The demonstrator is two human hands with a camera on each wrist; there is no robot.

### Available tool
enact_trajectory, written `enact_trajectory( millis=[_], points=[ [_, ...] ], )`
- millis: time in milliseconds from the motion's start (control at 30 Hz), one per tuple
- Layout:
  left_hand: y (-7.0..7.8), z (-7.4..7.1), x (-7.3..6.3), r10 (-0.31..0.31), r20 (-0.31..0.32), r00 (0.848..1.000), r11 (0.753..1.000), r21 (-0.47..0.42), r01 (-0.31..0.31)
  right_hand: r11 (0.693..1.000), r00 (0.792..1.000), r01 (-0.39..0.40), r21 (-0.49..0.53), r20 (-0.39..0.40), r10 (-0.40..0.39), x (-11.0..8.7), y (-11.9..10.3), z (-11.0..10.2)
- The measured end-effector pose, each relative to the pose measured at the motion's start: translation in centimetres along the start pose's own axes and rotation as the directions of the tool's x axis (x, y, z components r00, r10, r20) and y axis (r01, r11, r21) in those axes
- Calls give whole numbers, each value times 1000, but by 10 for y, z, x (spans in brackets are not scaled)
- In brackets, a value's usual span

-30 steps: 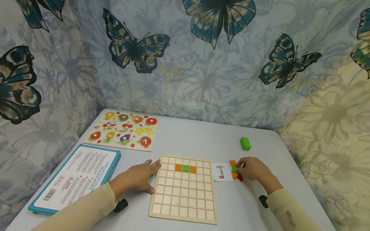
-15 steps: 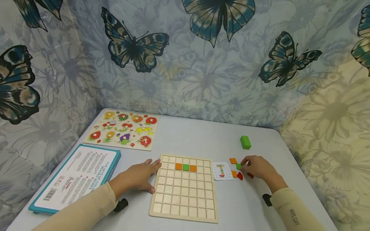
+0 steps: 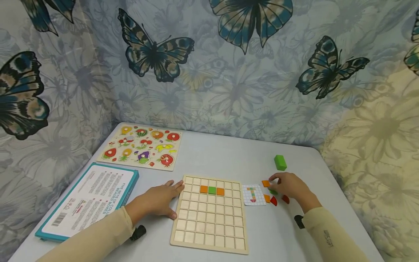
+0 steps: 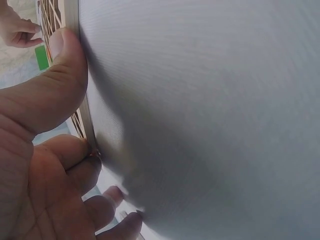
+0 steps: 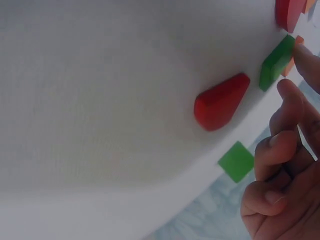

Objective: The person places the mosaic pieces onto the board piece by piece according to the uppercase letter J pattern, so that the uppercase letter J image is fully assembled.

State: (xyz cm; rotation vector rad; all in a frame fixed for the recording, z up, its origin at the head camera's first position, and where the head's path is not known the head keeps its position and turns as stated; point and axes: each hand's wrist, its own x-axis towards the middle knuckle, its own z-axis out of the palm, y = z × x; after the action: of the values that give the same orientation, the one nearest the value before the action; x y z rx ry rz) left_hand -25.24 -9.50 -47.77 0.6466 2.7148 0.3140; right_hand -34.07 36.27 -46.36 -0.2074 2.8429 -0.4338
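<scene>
**Right hand at the loose tiles, left hand spread along the grid board**

A wooden grid board (image 3: 211,218) lay on a white table (image 3: 209,153). In its second row from the far edge sat an orange square (image 3: 204,189), a green square (image 3: 212,190) and a second orange square (image 3: 220,191), side by side. A small pattern card (image 3: 254,195) lay just beside the board's right edge.

The step in hand appeared to be choosing the next tile. The next move probably called for a pinch on one tile, clear of its neighbours, then setting it flat in a cell matching the card.

The loose tiles lay right of the board, past the card: a green tile (image 5: 274,65), an orange tile (image 3: 266,183), another orange tile (image 3: 267,198) and two red tiles (image 3: 273,201). Over them was the right hand (image 3: 289,187), thumb and forefinger at the green and first orange tiles; whether they gripped either, I cannot tell. The left hand (image 3: 159,200) was spread, thumb and fingertips against the board's left edge, apparently steadying it. A green block (image 3: 280,162) stood well apart, beyond the board's far right corner.
</scene>
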Motion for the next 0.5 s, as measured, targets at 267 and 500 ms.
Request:
enact_trajectory(
  millis=[267, 500],
  points=[
    [0, 2, 2, -23, 6, 1000, 1000, 12, 23, 1000, 1000, 6, -22, -2, -6, 8, -4, 8],
    [1, 3, 2, -29, 4, 1000, 999, 20, 29, 999, 998, 30, -41, -58, -32, 3, -6, 6]
  ],
)
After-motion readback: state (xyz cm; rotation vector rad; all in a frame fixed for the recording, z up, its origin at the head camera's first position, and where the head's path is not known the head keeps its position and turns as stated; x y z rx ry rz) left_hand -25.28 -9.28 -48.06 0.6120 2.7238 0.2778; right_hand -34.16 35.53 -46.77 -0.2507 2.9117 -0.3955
